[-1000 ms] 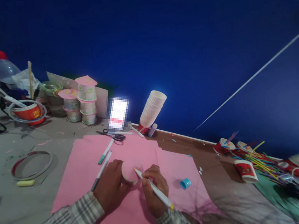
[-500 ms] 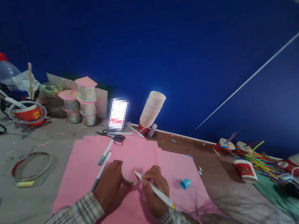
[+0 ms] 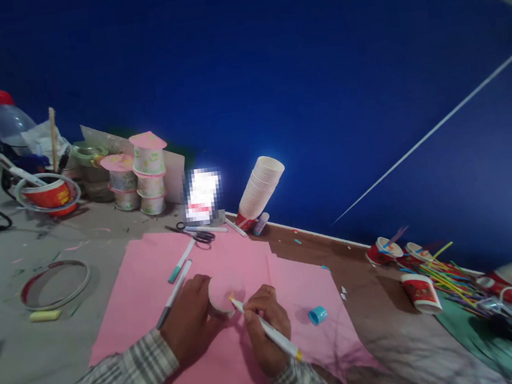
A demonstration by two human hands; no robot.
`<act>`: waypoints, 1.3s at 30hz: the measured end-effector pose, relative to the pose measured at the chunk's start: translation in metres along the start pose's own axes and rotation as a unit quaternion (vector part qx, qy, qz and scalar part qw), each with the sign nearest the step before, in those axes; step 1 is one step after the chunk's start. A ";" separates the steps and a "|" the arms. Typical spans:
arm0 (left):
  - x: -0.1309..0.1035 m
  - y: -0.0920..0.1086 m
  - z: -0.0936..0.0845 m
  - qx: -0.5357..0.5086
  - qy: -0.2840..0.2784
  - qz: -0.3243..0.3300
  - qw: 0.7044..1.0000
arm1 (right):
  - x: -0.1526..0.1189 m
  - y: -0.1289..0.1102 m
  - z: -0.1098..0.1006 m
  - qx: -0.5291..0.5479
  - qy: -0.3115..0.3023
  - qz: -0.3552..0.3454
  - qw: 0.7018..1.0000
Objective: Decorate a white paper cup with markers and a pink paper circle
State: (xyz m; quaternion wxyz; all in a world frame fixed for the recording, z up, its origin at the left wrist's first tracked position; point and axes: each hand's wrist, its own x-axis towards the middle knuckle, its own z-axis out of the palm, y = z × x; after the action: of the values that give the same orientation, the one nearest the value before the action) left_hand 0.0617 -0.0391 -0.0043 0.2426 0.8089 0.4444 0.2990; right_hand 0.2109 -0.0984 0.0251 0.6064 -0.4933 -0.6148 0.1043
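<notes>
My left hand (image 3: 187, 317) is closed round the side of a small paper cup piece (image 3: 220, 290) with a round pink paper top. In my right hand (image 3: 268, 323) is a white marker (image 3: 276, 337) with a yellow tip and yellow end. Its tip meets, or nearly meets, the pink top; I cannot tell which. Both hands are over large pink paper sheets (image 3: 208, 382). Left of my left hand lies a grey-capped marker (image 3: 174, 295), and beyond it a teal-capped marker (image 3: 181, 262). A blue cap (image 3: 317, 315) sits right of my right hand.
Black scissors (image 3: 201, 237) lie at the paper's far edge, near a glowing, pixelated screen (image 3: 203, 195). A leaning cup stack (image 3: 261, 186) stands by the blue wall. Pink-roofed cup towers (image 3: 150, 173) are back left. A cut cup ring (image 3: 56, 285) lies left; colourful sticks (image 3: 451, 281) lie right.
The marker and my right hand have shifted very slightly, with the tip still at the pink top. My left hand keeps the same hold.
</notes>
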 end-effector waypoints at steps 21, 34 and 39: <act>0.000 0.001 -0.001 0.002 0.011 0.024 1.000 | 0.005 0.006 -0.004 0.044 0.002 0.045 0.998; -0.001 0.000 0.000 0.011 0.018 0.014 1.000 | 0.006 0.010 -0.003 0.019 0.012 0.055 0.998; -0.001 0.002 0.000 0.009 0.020 0.010 1.000 | 0.004 0.013 -0.004 0.013 0.022 0.063 0.998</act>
State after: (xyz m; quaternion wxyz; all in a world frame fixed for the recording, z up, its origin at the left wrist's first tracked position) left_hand 0.0621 -0.0408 -0.0035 0.2230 0.8092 0.4440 0.3136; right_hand 0.2218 -0.0908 0.0192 0.6185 -0.5250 -0.5677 0.1396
